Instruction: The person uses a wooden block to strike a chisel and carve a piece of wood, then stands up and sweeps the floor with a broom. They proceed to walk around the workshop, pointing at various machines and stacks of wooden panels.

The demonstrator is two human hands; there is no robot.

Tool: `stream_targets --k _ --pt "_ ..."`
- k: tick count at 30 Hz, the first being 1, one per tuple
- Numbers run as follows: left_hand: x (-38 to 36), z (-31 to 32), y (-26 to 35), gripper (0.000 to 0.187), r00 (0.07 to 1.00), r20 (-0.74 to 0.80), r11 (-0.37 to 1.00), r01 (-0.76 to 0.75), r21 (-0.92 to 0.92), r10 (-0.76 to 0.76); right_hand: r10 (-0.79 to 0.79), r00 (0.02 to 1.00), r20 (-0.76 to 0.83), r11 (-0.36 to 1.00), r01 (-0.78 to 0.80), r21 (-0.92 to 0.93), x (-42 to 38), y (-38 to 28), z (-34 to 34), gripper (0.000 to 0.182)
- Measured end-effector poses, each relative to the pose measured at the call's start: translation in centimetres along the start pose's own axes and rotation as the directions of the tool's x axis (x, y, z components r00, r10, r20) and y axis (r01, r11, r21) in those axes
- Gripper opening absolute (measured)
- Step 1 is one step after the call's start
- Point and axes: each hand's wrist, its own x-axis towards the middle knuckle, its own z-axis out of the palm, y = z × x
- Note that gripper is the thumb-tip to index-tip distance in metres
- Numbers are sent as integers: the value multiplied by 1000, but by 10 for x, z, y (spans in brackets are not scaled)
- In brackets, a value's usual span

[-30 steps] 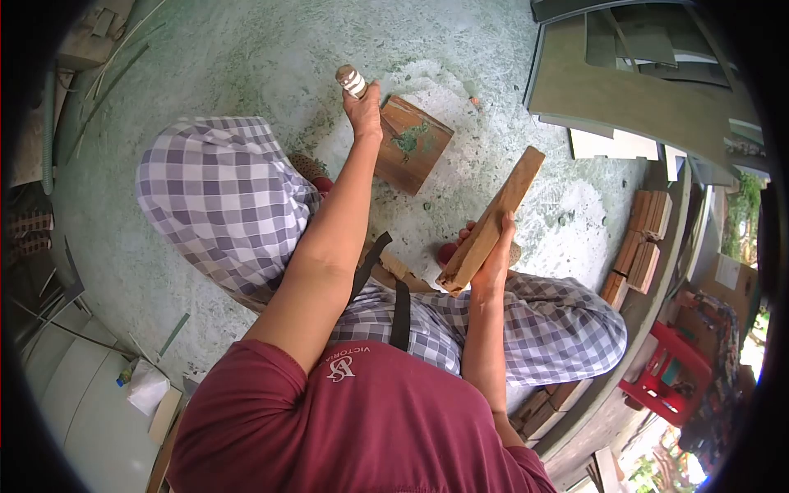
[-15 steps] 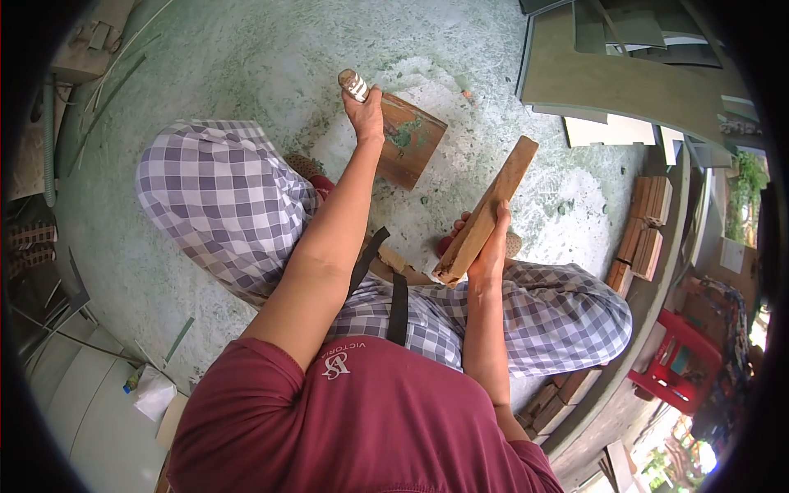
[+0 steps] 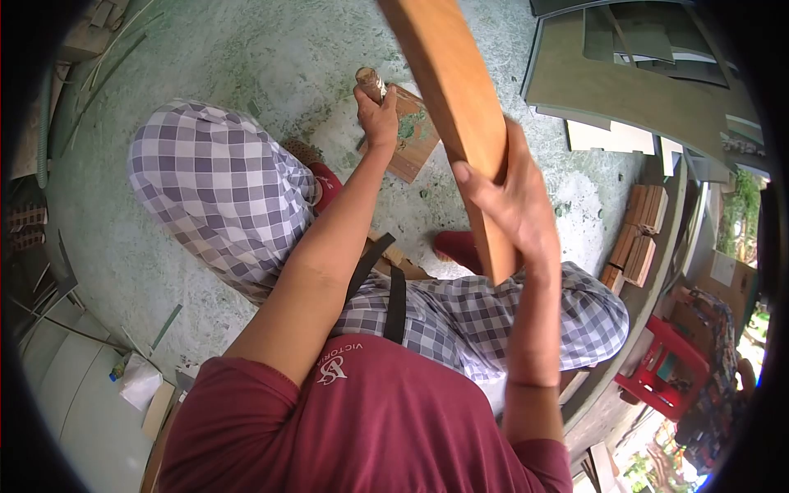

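My left hand (image 3: 378,122) is closed around a short round piece (image 3: 369,80) with white markings, beside a flat brown wooden board (image 3: 421,148). Green bits lie on top of that board, which rests on the floor. My right hand (image 3: 522,201) grips a long, smooth orange-brown wooden bar (image 3: 456,74) near its lower end, thumb across its face. The bar is raised close to the camera, and its far end runs out of the top of the view.
Large flat panels (image 3: 608,86) lean at the upper right. Stacked wood blocks (image 3: 641,226) stand along a ledge on the right, with a red plastic stool (image 3: 667,370) beyond. My checked trouser legs (image 3: 205,172) spread on both sides. A white bag (image 3: 141,382) lies lower left.
My right hand has lifted the wooden bar up toward the camera and turned it, showing a smoother face. My left hand has shifted slightly right, still holding the round piece.
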Motion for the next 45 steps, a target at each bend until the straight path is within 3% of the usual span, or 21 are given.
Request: stream_targets --k 2,3,5,7,9,11,13,17,18,19,22,27,29,30,31,34,37,38,41,42,45 --pt "2 4 -15 43 999 -34 995 -28 -100 25 -57 977 207 967 106 -233 17 -29 -7 76" --pt "6 8 -33 43 999 -40 994 -27 -103 24 -60 976 211 965 110 -236 27 -29 -4 76" --pt "11 14 -58 43 997 -71 959 -46 -281 27 -228 891 393 822 393 -413 52 -25 2 71" --pt "5 7 -39 44 999 30 952 23 -307 -14 -241 867 436 722 461 -516 75 -12 7 64" --pt "9 8 -43 42 951 -47 952 -305 6 305 -136 849 510 290 526 -799 94 -10 11 61" --pt "13 7 -38 42 971 -90 973 -227 -48 223 -45 843 537 314 522 -793 98 -48 10 60" --pt "5 8 -38 41 990 -125 984 -78 -163 58 -157 827 540 373 556 -743 89 -70 11 58" --pt "13 2 -37 42 990 -134 959 -82 -272 46 -268 839 474 560 536 -632 92 -53 28 56" --pt "10 -1 -34 43 991 -131 977 -19 -211 -9 -76 862 502 563 453 -692 101 -47 31 59" --pt "10 -2 -37 43 989 -131 988 45 -147 -65 -79 858 507 561 459 -689 111 -42 32 59" --pt "13 1 -46 45 988 -152 984 -4 -177 -24 -21 846 533 378 500 -779 117 -51 33 61" --pt "12 0 -37 44 983 -185 971 -47 -234 3 -146 832 535 413 543 -731 106 -71 36 63" --pt "12 -5 -34 43 981 -172 951 27 -309 -84 -177 845 505 546 511 -664 108 -54 49 64" --pt "14 -6 -39 44 984 -174 954 -5 -299 -50 -36 870 492 478 447 -756 111 -50 53 62" --pt "16 -6 -45 44 983 -178 955 -11 -295 -44 -43 869 494 480 451 -752 120 -48 52 62" --pt "11 -1 -53 43 985 -154 964 28 -266 -71 -49 817 575 267 565 -781 132 -52 49 49" --pt "12 -3 -48 42 975 -215 969 -3 -247 -52 -88 818 569 378 556 -740 121 -80 45 53" --pt "11 -6 -42 41 974 -193 966 66 -249 -116 -178 797 578 402 595 -696 115 -80 46 57" --pt "10 -9 -35 39 972 -210 950 37 -309 -106 -140 809 571 476 561 -678 120 -54 57 57" --pt "11 -9 -36 42 972 -169 924 91 -372 -164 9 826 563 317 531 -785 123 -54 63 57" --pt "8 -7 -48 47 980 -172 928 31 -371 -102 -32 794 607 245 595 -766 131 -55 64 57"
